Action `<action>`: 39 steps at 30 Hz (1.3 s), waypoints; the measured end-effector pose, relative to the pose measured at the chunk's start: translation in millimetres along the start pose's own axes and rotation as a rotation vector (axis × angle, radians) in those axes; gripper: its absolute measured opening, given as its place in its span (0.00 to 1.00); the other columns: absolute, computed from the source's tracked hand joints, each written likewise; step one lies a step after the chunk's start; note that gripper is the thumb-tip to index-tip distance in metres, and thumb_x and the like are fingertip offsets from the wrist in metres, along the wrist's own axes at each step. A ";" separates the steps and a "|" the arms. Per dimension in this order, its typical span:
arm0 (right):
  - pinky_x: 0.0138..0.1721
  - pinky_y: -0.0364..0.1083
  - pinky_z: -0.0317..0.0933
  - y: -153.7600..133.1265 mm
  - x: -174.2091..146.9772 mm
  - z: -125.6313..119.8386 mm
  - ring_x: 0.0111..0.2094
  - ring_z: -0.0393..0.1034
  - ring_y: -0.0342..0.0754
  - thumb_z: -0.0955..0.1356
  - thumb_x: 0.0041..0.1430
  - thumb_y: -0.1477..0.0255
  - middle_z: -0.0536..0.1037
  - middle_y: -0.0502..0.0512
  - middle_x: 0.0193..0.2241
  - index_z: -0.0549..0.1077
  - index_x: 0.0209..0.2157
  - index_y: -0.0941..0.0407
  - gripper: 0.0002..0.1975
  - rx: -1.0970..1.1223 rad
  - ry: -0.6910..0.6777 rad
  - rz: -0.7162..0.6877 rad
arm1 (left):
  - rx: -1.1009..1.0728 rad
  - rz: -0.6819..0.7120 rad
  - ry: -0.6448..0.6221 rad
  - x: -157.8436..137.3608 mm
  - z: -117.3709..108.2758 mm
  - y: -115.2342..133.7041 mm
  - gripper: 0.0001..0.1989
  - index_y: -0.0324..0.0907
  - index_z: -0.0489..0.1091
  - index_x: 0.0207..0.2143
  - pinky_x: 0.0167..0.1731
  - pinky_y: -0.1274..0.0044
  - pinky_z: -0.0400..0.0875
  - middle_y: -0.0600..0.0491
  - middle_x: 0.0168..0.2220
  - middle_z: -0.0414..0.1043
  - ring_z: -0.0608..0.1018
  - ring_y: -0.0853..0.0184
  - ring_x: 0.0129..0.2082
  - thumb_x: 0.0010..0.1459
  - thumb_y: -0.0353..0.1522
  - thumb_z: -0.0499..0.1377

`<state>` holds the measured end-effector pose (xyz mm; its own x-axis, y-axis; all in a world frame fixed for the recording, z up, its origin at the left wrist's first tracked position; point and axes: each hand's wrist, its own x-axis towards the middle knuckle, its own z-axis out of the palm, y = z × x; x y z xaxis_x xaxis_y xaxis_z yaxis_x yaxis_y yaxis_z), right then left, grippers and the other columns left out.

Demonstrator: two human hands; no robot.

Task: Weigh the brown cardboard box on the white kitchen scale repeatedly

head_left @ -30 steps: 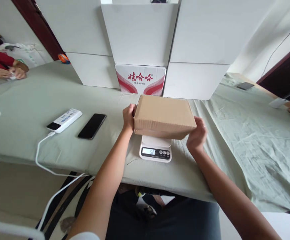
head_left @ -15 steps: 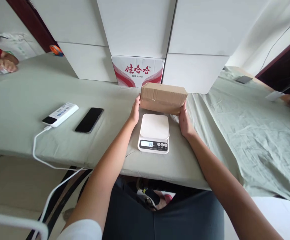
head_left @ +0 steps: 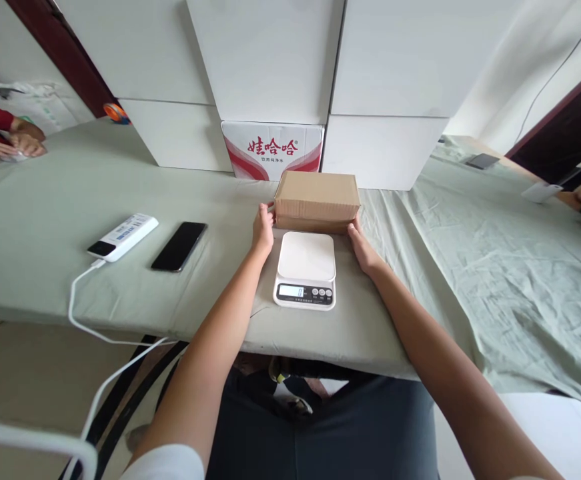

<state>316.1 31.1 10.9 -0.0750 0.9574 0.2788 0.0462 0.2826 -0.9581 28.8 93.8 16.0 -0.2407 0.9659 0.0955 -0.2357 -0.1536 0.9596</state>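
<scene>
A brown cardboard box point(head_left: 317, 195) is held between my two hands, just behind a white digital scale point(head_left: 306, 270). My left hand point(head_left: 263, 228) grips the box's left end, and my right hand point(head_left: 361, 243) is closed on its right end near the lower corner. The box's top and front face show; its underside is hidden. Nothing lies on the scale's platform, and its lit display reads 0.
White boxes point(head_left: 390, 150) are stacked behind, with a red-and-white printed carton point(head_left: 273, 152) low in the middle. A phone point(head_left: 179, 247) and a cabled white power bank point(head_left: 124, 237) lie to the left. A person's hands point(head_left: 26, 143) are at far left.
The tilted cardboard box has come down and levelled behind the scale, so its top now shows. The display went from about 34 to 0. Both hands stayed on the box.
</scene>
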 end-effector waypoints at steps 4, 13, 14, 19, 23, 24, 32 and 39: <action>0.86 0.60 0.16 -0.2 4.0 2.2 0.88 0.20 0.57 0.72 0.56 0.28 0.48 0.41 0.86 0.55 0.82 0.42 0.62 -0.047 -0.009 0.029 | 0.036 0.019 0.011 1.1 -1.2 -3.0 0.44 0.42 0.81 0.52 0.62 0.62 0.81 0.36 0.53 0.88 0.86 0.48 0.63 0.69 0.69 0.47; 0.88 0.65 0.30 2.6 -5.3 6.1 0.88 0.29 0.59 0.68 0.58 0.28 0.32 0.42 0.87 0.35 0.85 0.40 0.67 0.020 0.139 0.042 | 0.135 0.140 0.087 -4.2 -3.9 -5.6 0.46 0.44 0.68 0.76 0.83 0.67 0.50 0.42 0.83 0.58 0.57 0.59 0.85 0.73 0.65 0.44; 0.88 0.65 0.31 1.9 -6.5 4.4 0.88 0.31 0.59 0.68 0.59 0.29 0.32 0.42 0.87 0.35 0.85 0.38 0.65 0.024 0.159 0.029 | 0.141 0.145 0.090 -4.2 -4.3 -5.0 0.45 0.44 0.65 0.78 0.83 0.68 0.48 0.44 0.84 0.54 0.54 0.61 0.86 0.75 0.63 0.43; 0.87 0.67 0.39 -0.2 -9.2 0.1 0.88 0.36 0.61 0.68 0.60 0.30 0.36 0.39 0.87 0.41 0.84 0.33 0.59 0.063 0.198 -0.004 | 0.154 0.156 0.111 -2.2 -5.7 -3.1 0.44 0.43 0.54 0.83 0.84 0.71 0.42 0.48 0.87 0.42 0.46 0.65 0.87 0.77 0.59 0.39; 0.87 0.66 0.42 2.5 -8.2 0.5 0.88 0.37 0.59 0.69 0.61 0.32 0.39 0.42 0.87 0.47 0.83 0.36 0.57 0.090 0.206 0.009 | 0.139 0.171 0.102 -1.0 -5.0 -5.0 0.46 0.45 0.51 0.84 0.84 0.71 0.39 0.51 0.88 0.39 0.43 0.64 0.87 0.76 0.61 0.39; 0.87 0.66 0.43 3.4 -7.4 0.2 0.88 0.37 0.58 0.69 0.60 0.33 0.41 0.42 0.87 0.49 0.83 0.37 0.57 0.106 0.211 0.022 | 0.132 0.169 0.097 -1.0 -4.5 -5.5 0.46 0.46 0.51 0.84 0.84 0.70 0.39 0.52 0.88 0.39 0.43 0.64 0.87 0.76 0.62 0.39; 0.86 0.66 0.46 3.9 -2.7 -3.0 0.87 0.40 0.58 0.71 0.55 0.33 0.49 0.46 0.86 0.57 0.81 0.40 0.57 0.187 0.211 0.020 | 0.070 0.089 0.021 -2.7 2.2 -7.3 0.45 0.47 0.50 0.85 0.84 0.69 0.39 0.52 0.87 0.41 0.46 0.66 0.87 0.77 0.60 0.36; 0.87 0.67 0.39 3.1 -5.2 -0.9 0.88 0.36 0.57 0.67 0.57 0.29 0.46 0.40 0.86 0.56 0.81 0.36 0.56 0.117 0.143 0.060 | 0.051 0.037 -0.032 -6.8 7.6 -6.0 0.47 0.47 0.58 0.82 0.83 0.67 0.48 0.50 0.85 0.51 0.55 0.61 0.86 0.76 0.62 0.34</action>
<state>317.5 27.1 6.5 0.0668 0.9734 0.2191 -0.0708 0.2237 -0.9721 39.0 89.8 11.7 -0.2174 0.9662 0.1385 -0.1789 -0.1789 0.9675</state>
